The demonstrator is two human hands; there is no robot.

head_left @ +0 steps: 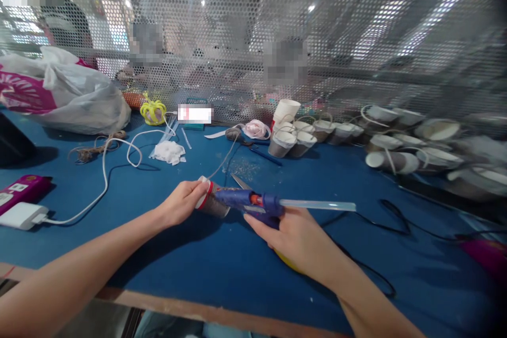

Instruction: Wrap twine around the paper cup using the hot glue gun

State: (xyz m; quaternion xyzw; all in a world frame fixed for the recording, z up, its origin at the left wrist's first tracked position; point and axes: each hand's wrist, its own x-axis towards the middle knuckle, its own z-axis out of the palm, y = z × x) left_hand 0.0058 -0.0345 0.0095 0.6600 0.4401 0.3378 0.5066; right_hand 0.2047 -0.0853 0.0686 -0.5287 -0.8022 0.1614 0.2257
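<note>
My left hand (pixel 182 202) grips a paper cup (pixel 216 207) lying on its side above the blue table, its red-and-white rim towards my fingers and its body wrapped in grey-brown twine or cloth. My right hand (pixel 295 235) is closed round the handle of a blue hot glue gun (pixel 245 199), with a clear glue stick (pixel 320 205) jutting from its back. The gun's nozzle meets the cup near its rim; whether it touches cannot be made out. A strand of twine (pixel 224 161) runs from the cup to a small twine ball (pixel 233 133). Behind the gun shows a scissors blade (pixel 238 180).
Several wrapped cups with handles (pixel 283 140) stand at the back right. A white plastic bag (pixel 79 95), white cotton-like pieces (pixel 169 152), a pink ribbon roll (pixel 256 129) and a white charger (pixel 24 215) lie leftward. Black cable (pixel 380 229) trails right. A perforated metal screen (pixel 222 26) closes the back.
</note>
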